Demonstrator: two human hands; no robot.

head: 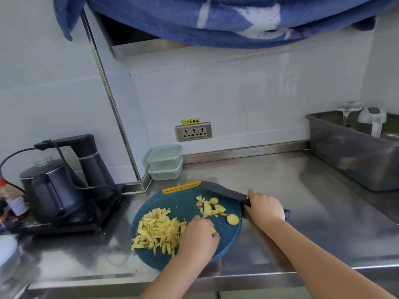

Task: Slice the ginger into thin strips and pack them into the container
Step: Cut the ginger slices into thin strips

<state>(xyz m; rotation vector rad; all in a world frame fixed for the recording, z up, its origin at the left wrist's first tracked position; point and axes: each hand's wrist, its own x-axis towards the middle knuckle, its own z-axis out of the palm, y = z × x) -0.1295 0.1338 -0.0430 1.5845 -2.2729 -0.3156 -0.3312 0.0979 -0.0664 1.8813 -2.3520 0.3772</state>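
Note:
A round blue cutting board (185,203) with an orange handle lies on the steel counter. On its left half sits a pile of thin ginger strips (156,230). Ginger slices and scraps (212,209) lie on its right half. My left hand (199,234) rests beside the strips, its curled fingers holding a small piece of ginger (213,230). My right hand (264,207) grips the handle of a dark knife (220,190), whose blade lies across the board's far right edge. Two stacked lidded containers (165,161) stand against the back wall, behind the board.
A black kettle (48,186) and water dispenser (92,160) with cords stand at the left, bottles beyond them. A grey tub (345,152) holding a glass and a white kettle sits at the back right. A wall socket (193,131) is behind. A blue cloth hangs overhead.

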